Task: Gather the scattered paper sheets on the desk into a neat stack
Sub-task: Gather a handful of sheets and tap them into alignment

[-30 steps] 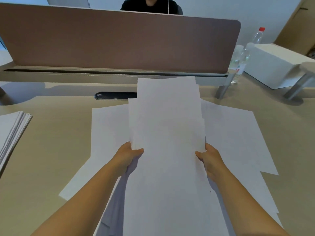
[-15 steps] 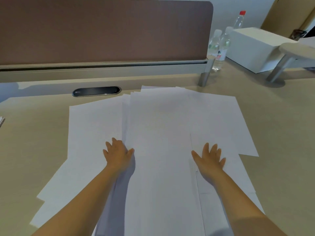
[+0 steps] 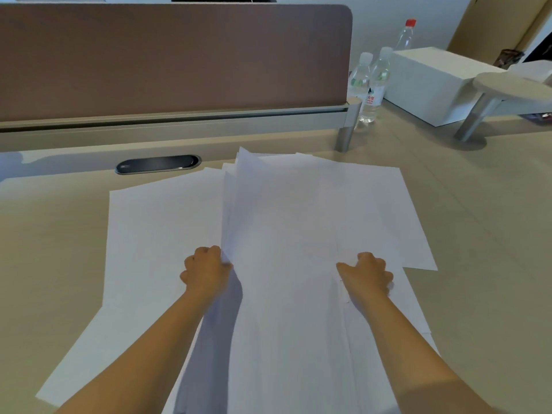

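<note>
Since half a second ago, flat palms now curled. Left hand [image 3: 206, 271] pinching the left edge of the pile [image 3: 283, 249], lifting it to slide under loose sheets [image 3: 155, 234]; right hand [image 3: 366, 274] curled on the pile's right side, steadying. Pile mid-desk [image 3: 53, 234], before the grommet [image 3: 157, 164]; strays fanned either side.

Left hand [image 3: 206, 268], right hand [image 3: 366, 274], gripping paper sheets [image 3: 283, 234], desk [image 3: 50, 249]

L hand [image 3: 206, 271] & R hand [image 3: 369, 273] curled, gripping.
</note>
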{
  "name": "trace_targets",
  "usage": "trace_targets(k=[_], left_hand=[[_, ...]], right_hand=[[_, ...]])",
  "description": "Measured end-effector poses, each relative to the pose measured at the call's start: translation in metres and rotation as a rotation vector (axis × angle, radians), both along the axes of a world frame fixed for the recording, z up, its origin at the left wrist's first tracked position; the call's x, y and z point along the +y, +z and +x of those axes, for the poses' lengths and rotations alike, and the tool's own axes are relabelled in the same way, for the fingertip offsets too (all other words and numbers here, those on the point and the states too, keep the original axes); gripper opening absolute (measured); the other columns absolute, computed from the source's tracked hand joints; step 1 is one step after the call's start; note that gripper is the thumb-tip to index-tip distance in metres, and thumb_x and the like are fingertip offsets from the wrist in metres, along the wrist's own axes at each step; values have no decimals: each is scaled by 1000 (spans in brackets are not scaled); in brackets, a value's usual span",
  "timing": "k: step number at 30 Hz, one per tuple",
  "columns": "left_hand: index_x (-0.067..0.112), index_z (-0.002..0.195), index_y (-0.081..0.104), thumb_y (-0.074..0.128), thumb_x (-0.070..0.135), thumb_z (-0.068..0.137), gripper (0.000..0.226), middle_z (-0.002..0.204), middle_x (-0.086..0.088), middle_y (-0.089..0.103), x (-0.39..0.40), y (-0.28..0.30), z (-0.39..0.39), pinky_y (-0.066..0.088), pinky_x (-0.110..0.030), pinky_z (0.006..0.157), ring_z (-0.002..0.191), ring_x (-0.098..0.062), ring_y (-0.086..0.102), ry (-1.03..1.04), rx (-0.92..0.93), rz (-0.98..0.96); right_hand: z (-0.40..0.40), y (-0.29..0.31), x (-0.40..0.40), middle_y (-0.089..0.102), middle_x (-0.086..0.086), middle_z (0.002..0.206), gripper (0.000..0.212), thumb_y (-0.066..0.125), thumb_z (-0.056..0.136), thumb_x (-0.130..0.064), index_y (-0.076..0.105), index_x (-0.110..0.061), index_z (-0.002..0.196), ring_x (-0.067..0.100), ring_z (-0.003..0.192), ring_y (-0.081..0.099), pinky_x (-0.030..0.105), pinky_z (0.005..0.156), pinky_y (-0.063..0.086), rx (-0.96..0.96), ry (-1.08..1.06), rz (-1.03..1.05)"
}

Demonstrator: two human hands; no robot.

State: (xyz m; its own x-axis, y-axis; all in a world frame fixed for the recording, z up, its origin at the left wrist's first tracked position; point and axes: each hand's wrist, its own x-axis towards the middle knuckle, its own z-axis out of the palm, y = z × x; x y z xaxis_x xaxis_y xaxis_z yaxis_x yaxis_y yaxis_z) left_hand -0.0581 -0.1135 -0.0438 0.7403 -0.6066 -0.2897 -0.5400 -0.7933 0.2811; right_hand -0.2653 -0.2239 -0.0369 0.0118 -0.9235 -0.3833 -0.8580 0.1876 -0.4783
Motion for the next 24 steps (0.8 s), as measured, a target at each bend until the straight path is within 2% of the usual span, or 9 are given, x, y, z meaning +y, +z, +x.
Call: trace_targets(k=[2, 4, 5, 7, 8, 11, 14, 20, 24], left_hand=[[1, 113, 50, 40, 14, 94, 24, 112, -17, 55, 0, 2, 6, 41, -34, 76, 97, -32, 52, -5, 2, -42], [-2, 112, 47, 38, 10, 95, 22, 109, -20, 57, 5, 6, 13, 39, -33, 71, 89, -31, 53, -21, 3, -87], [-2, 112, 46, 36, 9, 96, 22, 106, -20, 57, 8, 8, 17, 38, -32, 68, 84, -29, 51, -21, 8, -110], [-3, 111, 46, 35, 9, 96, 22, 98, -19, 57, 13, 10, 26, 36, -30, 64, 78, -26, 48, 10, 32, -148], [-3, 111, 47, 37, 12, 96, 24, 96, -17, 56, 16, 11, 30, 37, -30, 65, 79, -26, 48, 31, 34, -151], [12, 109, 57, 50, 33, 91, 29, 115, -9, 53, 27, 8, 45, 40, -37, 84, 104, -30, 49, 47, -53, -13], [20, 106, 61, 57, 43, 86, 30, 130, -7, 44, 37, 6, 54, 38, -42, 95, 119, -32, 42, 99, -13, 15], [7, 127, 39, 65, 52, 75, 73, 127, -11, 40, 41, 7, 73, 36, -41, 95, 122, -33, 40, 204, 86, 60], [13, 128, 38, 60, 59, 76, 74, 129, -9, 38, 57, 10, 85, 33, -42, 99, 124, -32, 36, 230, 0, 164]], right_hand=[[10, 0, 0, 46, 13, 110, 17, 57, 82, -20, 53, -10, 95, 30, 96, 50, 31, 77, 41, -140, -35, 44], [23, -1, 2, 51, 16, 113, 36, 61, 81, -16, 53, 0, 113, 31, 103, 54, 32, 83, 47, -240, -78, 106], [29, -2, 4, 54, 15, 105, 34, 62, 80, -14, 55, 3, 109, 30, 98, 56, 30, 80, 48, -255, -69, 124], [38, -2, 9, 49, 9, 81, 13, 62, 78, -9, 51, -3, 76, 25, 79, 53, 24, 61, 42, -296, -69, 145], [43, -6, 10, 46, 6, 76, 21, 61, 78, -6, 42, -5, 68, 23, 72, 50, 22, 57, 37, -337, -82, 156], [50, -5, 15, 42, 3, 73, 18, 55, 79, 0, 39, -7, 77, 17, 62, 42, 20, 53, 32, -418, -48, 187], [55, -6, 18, 34, -1, 61, 33, 52, 81, 1, 30, -14, 61, 11, 51, 32, 20, 45, 23, -395, 6, 197], [85, -16, 29, 35, -2, 64, 30, 48, 84, 3, 33, -15, 65, 9, 54, 34, 19, 45, 24, -336, 79, 192], [109, -21, 39, 42, 2, 78, 28, 49, 82, -1, 32, -16, 65, 18, 74, 46, 21, 58, 37, -232, 122, 142]])
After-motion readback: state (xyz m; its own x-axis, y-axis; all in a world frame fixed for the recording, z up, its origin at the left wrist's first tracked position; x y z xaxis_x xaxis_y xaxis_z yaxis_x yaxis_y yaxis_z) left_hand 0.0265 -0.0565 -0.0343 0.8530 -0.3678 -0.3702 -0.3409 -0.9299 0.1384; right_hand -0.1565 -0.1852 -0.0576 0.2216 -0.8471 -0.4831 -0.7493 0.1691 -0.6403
